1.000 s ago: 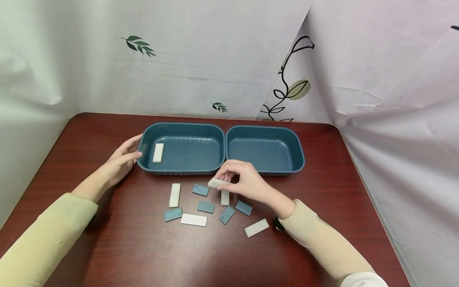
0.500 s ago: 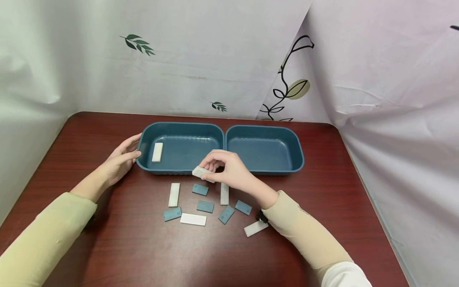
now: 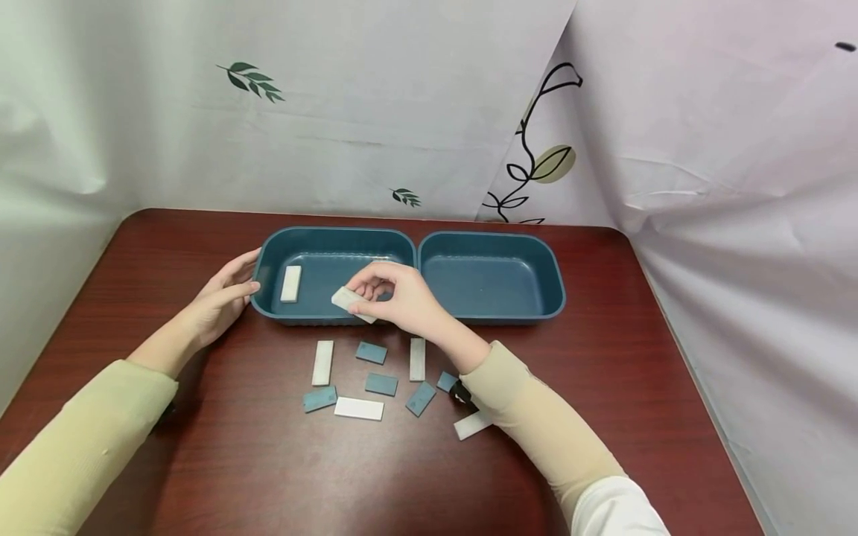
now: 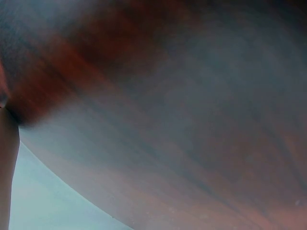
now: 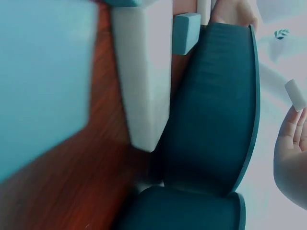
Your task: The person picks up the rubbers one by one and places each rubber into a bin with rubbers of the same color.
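Observation:
My right hand (image 3: 409, 298) pinches a white block (image 3: 353, 304), shaped like a domino, between thumb and fingers over the near rim of the left blue bin (image 3: 335, 320). The right wrist view also shows that held block (image 5: 295, 95) above the bin. Inside the bin's left end lies another white block (image 3: 291, 284). My left hand (image 3: 221, 298) rests against the bin's left end, fingers along the outer wall and thumb by the rim. The left wrist view is mostly blur.
A second blue bin (image 3: 492, 318) adjoins on the right. In front lie white blocks, such as an upright-lying one (image 3: 323, 363) and a crosswise one (image 3: 359, 409), among several smaller blue-grey blocks (image 3: 381, 384). My right sleeve (image 3: 529, 417) partly covers a white block (image 3: 472, 425).
My right hand has carried the white block leftward and away from me, from above the loose blocks to over the left bin. My left hand has stayed at the bin.

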A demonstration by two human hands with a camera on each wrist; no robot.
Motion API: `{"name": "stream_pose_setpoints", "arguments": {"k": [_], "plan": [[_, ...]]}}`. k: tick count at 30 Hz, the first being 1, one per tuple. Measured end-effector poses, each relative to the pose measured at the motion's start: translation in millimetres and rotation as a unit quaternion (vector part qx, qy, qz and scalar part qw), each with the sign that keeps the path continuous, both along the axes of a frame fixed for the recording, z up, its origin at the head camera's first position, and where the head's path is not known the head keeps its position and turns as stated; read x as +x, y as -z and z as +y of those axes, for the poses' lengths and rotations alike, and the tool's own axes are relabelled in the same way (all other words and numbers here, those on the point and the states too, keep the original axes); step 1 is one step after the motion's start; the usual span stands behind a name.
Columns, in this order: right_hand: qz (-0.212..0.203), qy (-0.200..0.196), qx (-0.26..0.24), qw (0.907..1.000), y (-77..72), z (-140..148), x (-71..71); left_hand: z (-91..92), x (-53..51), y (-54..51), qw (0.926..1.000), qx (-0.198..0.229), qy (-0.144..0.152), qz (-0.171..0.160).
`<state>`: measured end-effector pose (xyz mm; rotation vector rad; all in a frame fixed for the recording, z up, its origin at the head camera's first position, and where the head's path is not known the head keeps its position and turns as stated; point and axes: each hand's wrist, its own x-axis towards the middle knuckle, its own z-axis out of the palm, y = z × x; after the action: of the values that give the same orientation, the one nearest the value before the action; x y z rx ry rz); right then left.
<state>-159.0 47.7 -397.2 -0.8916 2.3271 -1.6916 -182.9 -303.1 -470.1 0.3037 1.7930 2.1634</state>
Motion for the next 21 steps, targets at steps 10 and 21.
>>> {"name": "stream_pose_setpoints", "arguments": {"k": [10, 21], "plan": [[-0.022, 0.001, -0.018, 0.9996, -1.3, -21.3, -15.8, 0.6, 0.1, 0.1, 1.0000, 0.002, 0.001, 0.001], [-0.089, 0.062, -0.021, 0.9939, 8.1, -41.7, -33.1, 0.4, 0.6, -0.8, 1.0000, 0.003, 0.001, -0.003]]}}
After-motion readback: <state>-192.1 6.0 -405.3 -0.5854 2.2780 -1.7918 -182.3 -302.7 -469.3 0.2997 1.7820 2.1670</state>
